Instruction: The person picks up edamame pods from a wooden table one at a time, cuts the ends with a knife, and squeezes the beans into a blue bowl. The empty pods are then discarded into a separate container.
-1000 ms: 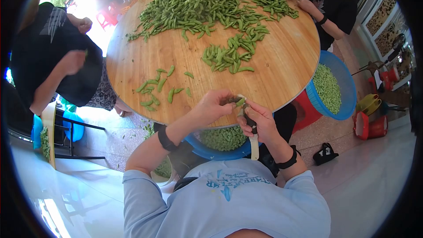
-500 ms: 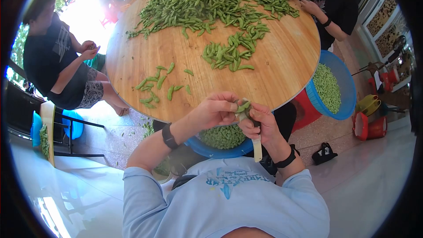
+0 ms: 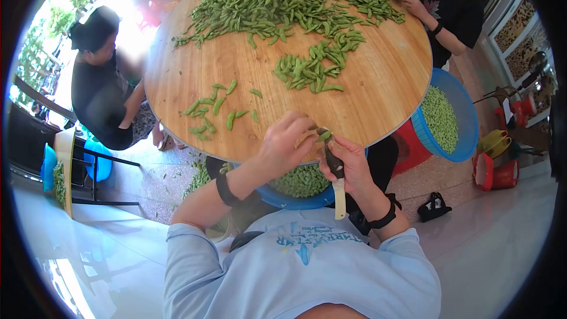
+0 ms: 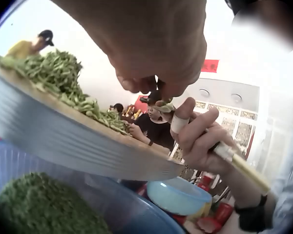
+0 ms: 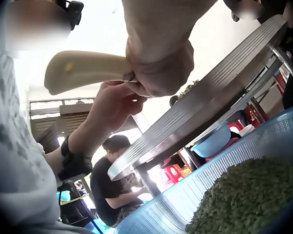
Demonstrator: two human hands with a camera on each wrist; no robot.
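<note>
In the head view, my left hand (image 3: 287,145) is at the table's near edge, thumb and fingertips pinching a green soybean pod (image 3: 323,136). Close beside it, my right hand (image 3: 349,162) grips a tool with a flat cream handle (image 3: 340,201) and a dark upper part (image 3: 333,160); its kind does not show clearly. The tool's upper end meets the pod by my right thumb. White wrapping (image 4: 178,124) covers one right finger in the left wrist view. Below my hands sits a blue basket (image 5: 151,214) of shelled green beans (image 3: 300,182).
A large pile of pods (image 3: 260,6) covers the far side of the round wooden table (image 3: 236,147), with smaller clusters nearer. Another blue basket (image 3: 466,142) of beans stands right. People sit at left (image 3: 103,100) and right (image 3: 458,18). Black shoes (image 3: 436,206) lie on the floor.
My left hand drew back from the tool, then came up over the table edge again. The right hand stays around the tool. The person at left has leaned forward and turned.
</note>
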